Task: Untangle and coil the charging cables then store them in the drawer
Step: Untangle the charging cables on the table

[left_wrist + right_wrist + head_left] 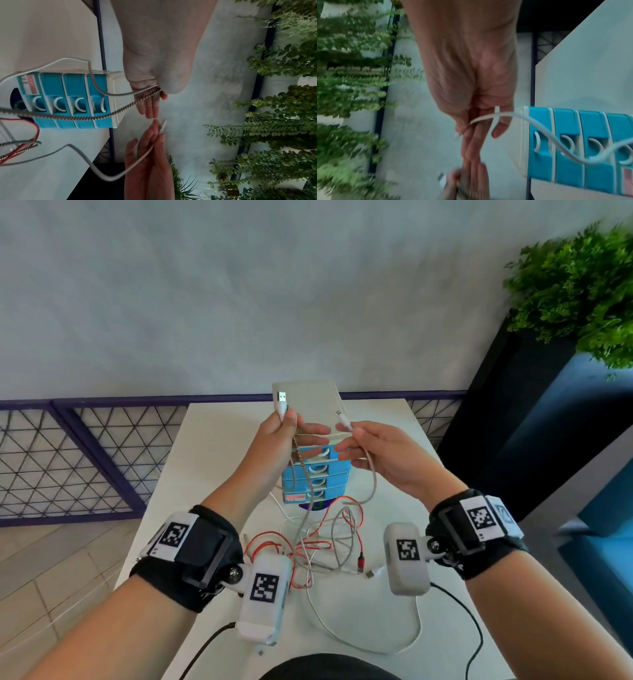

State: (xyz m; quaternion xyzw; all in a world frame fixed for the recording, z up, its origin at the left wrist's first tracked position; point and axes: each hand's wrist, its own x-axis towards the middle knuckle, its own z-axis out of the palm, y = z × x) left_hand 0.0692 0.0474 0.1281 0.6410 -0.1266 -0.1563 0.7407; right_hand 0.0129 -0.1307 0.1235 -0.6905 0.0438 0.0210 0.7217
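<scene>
My left hand (287, 422) is raised above the table and grips the white USB plug (281, 402) of one cable together with a brown-and-white braided cable (297, 453). My right hand (354, 434) pinches the small connector end (343, 419) of a white cable (374, 474) between thumb and fingers. Both cables hang down into a tangle of red, white and braided cables (325, 539) on the white table (219, 446). Behind my hands stands a small blue drawer unit (318, 474) with its drawers closed. The left wrist view shows my left hand (155, 89) gripping both strands.
A long white cable (359, 642) loops toward the table's near edge. A purple-framed mesh railing (85, 453) runs behind the table. A dark planter with green foliage (579, 289) stands at the right, with blue seating (603, 460) below it.
</scene>
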